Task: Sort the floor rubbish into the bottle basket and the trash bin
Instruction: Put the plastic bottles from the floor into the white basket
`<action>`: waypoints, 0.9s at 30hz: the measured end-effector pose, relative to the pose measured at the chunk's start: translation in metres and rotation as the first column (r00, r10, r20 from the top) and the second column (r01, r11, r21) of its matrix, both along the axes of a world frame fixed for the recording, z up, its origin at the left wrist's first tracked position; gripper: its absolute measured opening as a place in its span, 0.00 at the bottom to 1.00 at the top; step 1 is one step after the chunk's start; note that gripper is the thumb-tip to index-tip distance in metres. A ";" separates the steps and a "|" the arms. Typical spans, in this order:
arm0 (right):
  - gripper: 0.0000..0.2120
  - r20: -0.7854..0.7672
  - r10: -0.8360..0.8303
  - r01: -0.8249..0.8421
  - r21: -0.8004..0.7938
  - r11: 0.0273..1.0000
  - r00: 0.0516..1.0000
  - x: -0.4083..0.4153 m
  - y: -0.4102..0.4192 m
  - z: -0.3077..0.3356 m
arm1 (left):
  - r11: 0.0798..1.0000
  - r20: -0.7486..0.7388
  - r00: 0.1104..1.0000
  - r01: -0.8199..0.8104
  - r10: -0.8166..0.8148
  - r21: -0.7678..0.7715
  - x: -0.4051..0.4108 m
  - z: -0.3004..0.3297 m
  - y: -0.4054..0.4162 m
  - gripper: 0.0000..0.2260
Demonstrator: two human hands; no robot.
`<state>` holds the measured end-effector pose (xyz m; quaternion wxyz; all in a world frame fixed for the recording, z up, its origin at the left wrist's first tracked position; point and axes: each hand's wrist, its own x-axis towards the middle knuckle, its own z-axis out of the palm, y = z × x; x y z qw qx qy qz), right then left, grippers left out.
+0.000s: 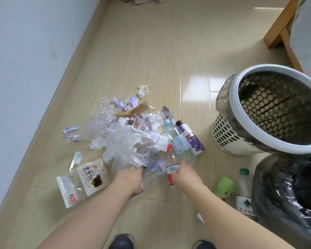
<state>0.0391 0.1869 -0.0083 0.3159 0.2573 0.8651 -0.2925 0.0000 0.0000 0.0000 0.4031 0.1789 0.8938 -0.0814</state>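
Both shoes sat nearest; left hand gripped clear film, right hand clutched a red-capped bottle near the bottle basket, so dragged film could snag scraps into it.

— What are you wearing?
— Nothing on my forearms; both are bare from elbow to wrist, no sleeves in sight. My left hand and right hand are ungloved.
— Your feet?
— Dark shoes, rounded toes.
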 end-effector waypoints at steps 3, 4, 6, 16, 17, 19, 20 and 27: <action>0.18 -0.001 0.031 -0.031 0.066 0.997 1.000 -0.011 -0.005 -0.020 | 0.997 -0.005 0.999 -0.054 0.054 -0.057 0.004 -0.022 -0.001 0.26; 0.18 0.001 0.018 -0.018 0.078 0.997 1.000 -0.013 -0.005 -0.023 | 0.996 -0.011 0.998 -0.058 0.058 -0.064 0.005 -0.029 -0.002 0.25; 0.19 0.004 0.011 -0.011 0.100 0.995 1.000 -0.016 -0.005 -0.032 | 0.996 0.003 0.998 -0.056 0.057 -0.069 0.008 -0.036 0.000 0.24; 0.26 0.011 -0.073 0.073 0.027 0.997 0.997 -0.021 -0.017 -0.057 | 0.992 0.028 0.995 -0.098 0.100 -0.077 0.011 -0.049 -0.007 0.24; 0.27 0.011 -0.070 0.070 0.024 0.997 0.997 -0.020 -0.017 -0.058 | 0.992 0.032 0.995 -0.096 0.098 -0.080 0.011 -0.049 -0.009 0.24; 0.28 0.026 -0.059 0.058 0.008 0.998 0.998 -0.019 -0.016 -0.056 | 0.992 0.048 0.994 -0.095 0.099 -0.079 0.011 -0.048 -0.012 0.24; 0.28 0.037 -0.046 0.046 0.001 0.999 0.998 -0.018 -0.015 -0.055 | 0.992 0.063 0.993 -0.099 0.104 -0.074 0.011 -0.046 -0.013 0.24; 0.22 0.167 0.050 -0.037 -0.080 0.996 0.985 -0.009 0.001 -0.016 | 0.983 0.264 0.947 -0.169 0.183 -0.077 0.000 0.001 -0.017 0.28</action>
